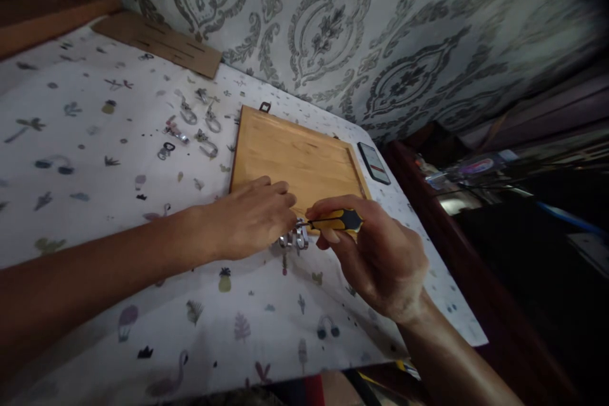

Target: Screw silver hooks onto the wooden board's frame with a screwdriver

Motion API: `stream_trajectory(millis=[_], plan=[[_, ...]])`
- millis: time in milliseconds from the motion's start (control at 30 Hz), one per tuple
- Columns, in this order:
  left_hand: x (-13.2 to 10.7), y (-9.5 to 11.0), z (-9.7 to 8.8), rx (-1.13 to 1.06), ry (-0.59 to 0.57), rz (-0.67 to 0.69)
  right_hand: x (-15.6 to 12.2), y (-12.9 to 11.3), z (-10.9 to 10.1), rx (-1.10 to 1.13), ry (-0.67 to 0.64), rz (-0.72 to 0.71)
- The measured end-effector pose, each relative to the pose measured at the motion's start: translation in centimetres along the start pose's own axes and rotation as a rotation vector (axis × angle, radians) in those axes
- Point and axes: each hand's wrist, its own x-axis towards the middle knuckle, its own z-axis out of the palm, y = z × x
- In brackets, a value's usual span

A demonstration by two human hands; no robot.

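Observation:
A wooden board (290, 155) lies flat on a white patterned tablecloth (95, 158). My right hand (380, 257) grips a yellow-and-black screwdriver (340, 221), its tip pointing left at a small metal hook (297, 238) at the board's near edge. My left hand (252, 216) rests on the board's near corner, fingers curled together and pressed on the metal hook, holding it against the wood. Part of the hook is hidden under my fingers.
Several loose metal hooks (190, 130) lie scattered left of the board. A phone (374, 163) sits at the board's right, near the table edge. A cardboard strip (159, 41) lies at the back by the patterned wall. Dark furniture stands at right.

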Motion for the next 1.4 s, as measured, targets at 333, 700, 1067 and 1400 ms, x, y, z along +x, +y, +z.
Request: stream_trajectory(millis=[333, 700, 1067, 1400], plan=[[0.0, 0.0, 0.0, 0.049, -0.003, 0.006, -0.1, -0.8, -0.4, 0.304, 0.230, 0.176], [0.3, 0.1, -0.3, 0.041, -0.051, -0.028, -1.7, 0.4, 0.2, 0.194, 0.132, 0.124], [-0.3, -0.3, 0.2, 0.022, 0.050, 0.032, -1.5, -0.4, -0.1, 0.247, 0.290, 0.148], [-0.2, -0.1, 0.0, 0.043, 0.031, 0.023, -2.0, 0.1, 0.3, 0.241, 0.088, 0.217]])
